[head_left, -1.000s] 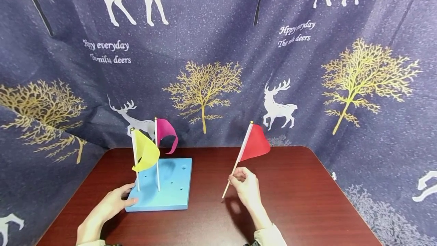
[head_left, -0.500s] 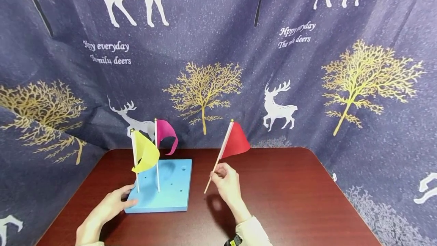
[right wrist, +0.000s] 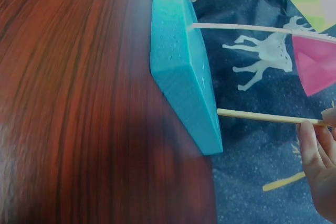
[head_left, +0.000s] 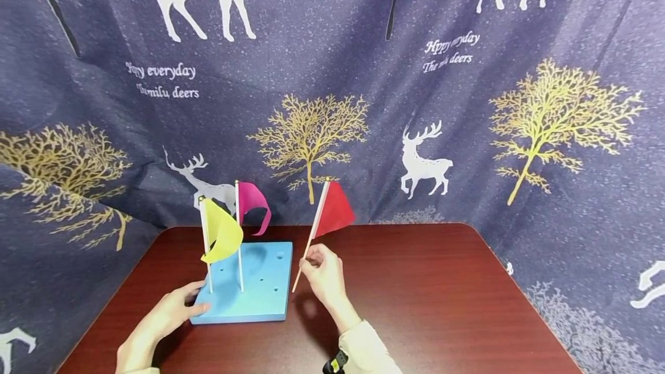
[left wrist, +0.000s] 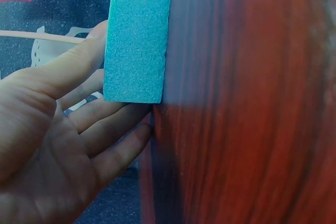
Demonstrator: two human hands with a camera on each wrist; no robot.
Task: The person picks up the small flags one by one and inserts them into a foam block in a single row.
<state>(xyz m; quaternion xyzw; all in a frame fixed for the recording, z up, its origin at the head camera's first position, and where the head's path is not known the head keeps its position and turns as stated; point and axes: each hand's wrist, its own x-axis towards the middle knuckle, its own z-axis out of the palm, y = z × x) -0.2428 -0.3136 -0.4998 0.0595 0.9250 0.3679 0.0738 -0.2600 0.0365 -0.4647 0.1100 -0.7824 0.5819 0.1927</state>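
A blue foam block [head_left: 260, 305] with small holes lies on the table, a yellow flag [head_left: 222, 235] and a magenta flag [head_left: 253, 204] standing in it. My left hand [head_left: 168, 310] grips its front left corner, thumb on top and fingers along the side, as the left wrist view [left wrist: 79, 114] also shows. Between thumb and fingertips, my right hand [head_left: 326, 276] pinches the stick of a red flag [head_left: 333, 210]. That flag leans to the right, its bare lower tip just beside the block's right edge. In the right wrist view the stick [right wrist: 262, 116] overlaps the block's edge.
The dark red wooden table [head_left: 426, 293] extends right of the block. Behind it hangs a dark blue cloth [head_left: 353, 74] printed with deer and golden trees. A wristwatch [head_left: 335, 362] sits at the right cuff.
My right hand has carried the red flag leftward across the table to the block's right edge. The left hand, the block and the two standing flags have stayed put.
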